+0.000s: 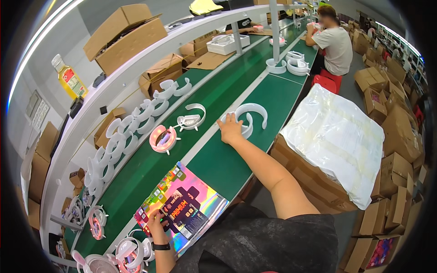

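Note:
My right hand reaches forward onto the green table, fingers spread and resting on white C-shaped plastic bands. One band curves out past it; another shows beside the palm. At the table's near edge my left hand, a dark band on its wrist, has its fingers closed on the left side of a shiny, rainbow-coloured printed packaging sheet. A dark printed panel lies on top of it. Beyond the sheet sit a pink-lit round device with small feet and a white one.
Many white bands stand in a row along the far side. More round devices crowd the lower left. A large carton under white plastic stands at my right. A metal shelf frame rises beyond the table. Another person sits farther along.

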